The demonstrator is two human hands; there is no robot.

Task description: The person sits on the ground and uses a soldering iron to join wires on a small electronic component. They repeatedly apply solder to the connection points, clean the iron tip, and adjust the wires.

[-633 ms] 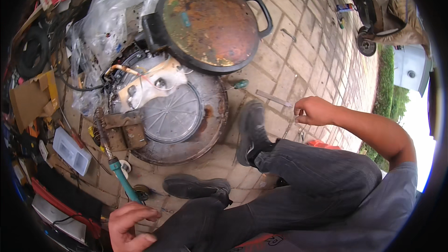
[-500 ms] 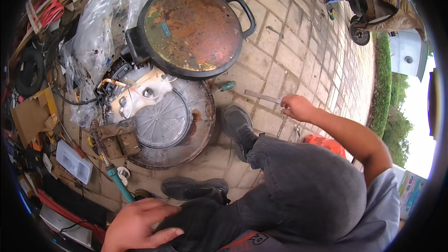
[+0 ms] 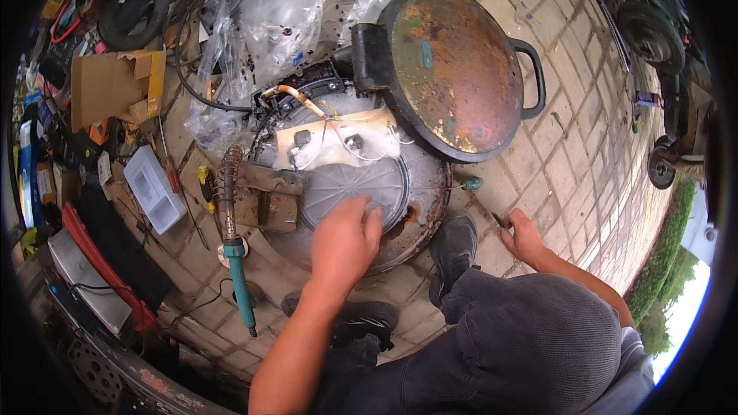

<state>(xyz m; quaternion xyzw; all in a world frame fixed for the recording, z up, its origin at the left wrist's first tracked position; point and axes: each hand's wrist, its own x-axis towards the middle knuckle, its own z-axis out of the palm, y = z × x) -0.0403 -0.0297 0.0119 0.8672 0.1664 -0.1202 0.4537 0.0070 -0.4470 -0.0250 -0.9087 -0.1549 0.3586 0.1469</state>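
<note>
A round, rusty electric griddle lies opened on the paving; its bare metal base point(image 3: 430, 196) shows wires and a white insulating sheet point(image 3: 338, 137). Over the base's ribbed grey disc point(image 3: 327, 204) hovers my left hand point(image 3: 346, 238), its fingers slightly smeared and partly hidden, so its grip is unclear. To the right, beyond my shoe, my right hand point(image 3: 526, 238) is closed around a thin flat metal strip point(image 3: 500, 220), seen nearly end-on. A soldering iron point(image 3: 240, 284) with a green handle rests against a rusty metal block point(image 3: 277, 211) left of my left hand.
The griddle's rust-stained lid point(image 3: 457, 69) leans open behind the base. A green-handled screwdriver point(image 3: 470, 184) lies beside it. Crumpled clear plastic point(image 3: 284, 15), a torn cardboard box point(image 3: 108, 92), a plastic tray point(image 3: 154, 188) and loose tools crowd the left. Wheels point(image 3: 649, 34) stand far right.
My left hand has left my knee and moved forward over the griddle base. My right hand has turned the metal strip, still held. The view has shifted left.
</note>
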